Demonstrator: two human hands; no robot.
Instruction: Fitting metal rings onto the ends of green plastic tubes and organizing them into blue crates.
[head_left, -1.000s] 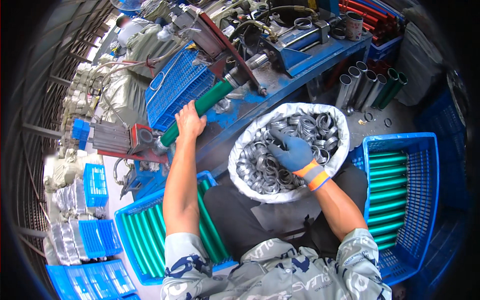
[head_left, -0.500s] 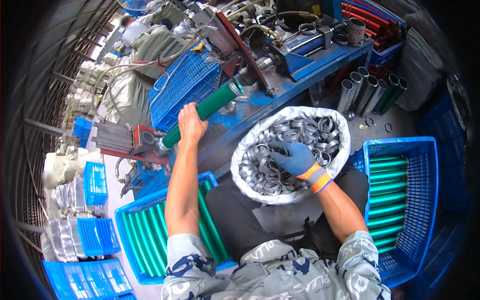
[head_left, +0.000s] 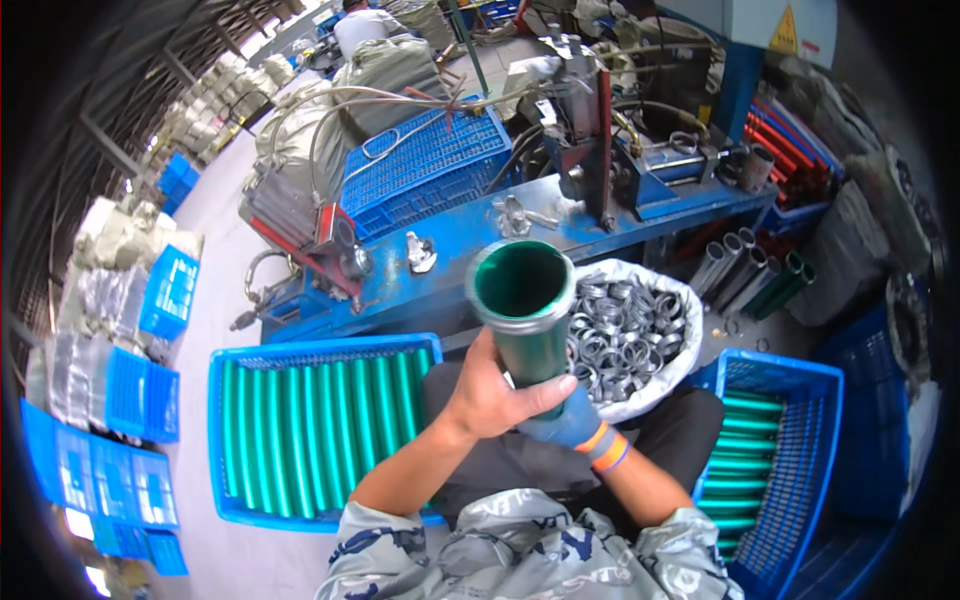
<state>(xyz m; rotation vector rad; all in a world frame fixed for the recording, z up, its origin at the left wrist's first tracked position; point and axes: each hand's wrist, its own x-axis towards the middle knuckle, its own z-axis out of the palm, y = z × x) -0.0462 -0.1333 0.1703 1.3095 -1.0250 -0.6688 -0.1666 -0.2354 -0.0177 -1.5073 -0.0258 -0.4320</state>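
Note:
A green tube (head_left: 535, 355) with a metal ring round its near-facing rim stands tilted in front of me, its open mouth turned up toward me. My left hand (head_left: 490, 390) is bare and closed round the tube's middle, thumb across the front. Lower down, my right hand (head_left: 562, 420), in a blue-grey glove with an orange cuff, is closed at the tube's lower end; its fingers are mostly hidden behind the tube. Right behind the tube is a white sack (head_left: 690, 350) of loose metal rings (head_left: 625, 335).
A blue crate (head_left: 215, 440) of green tubes lies at left, another crate (head_left: 825, 430) at right. A blue bench (head_left: 455, 270) with clamping machines (head_left: 600, 150) runs across ahead. Metal and green tubes (head_left: 745, 265) stand on the floor at far right. Another person (head_left: 365, 30) is far off.
My left hand has lifted the green tube off the bench machine and brought it toward me, upended. My right hand has left the rings and come to the tube. The view has shifted.

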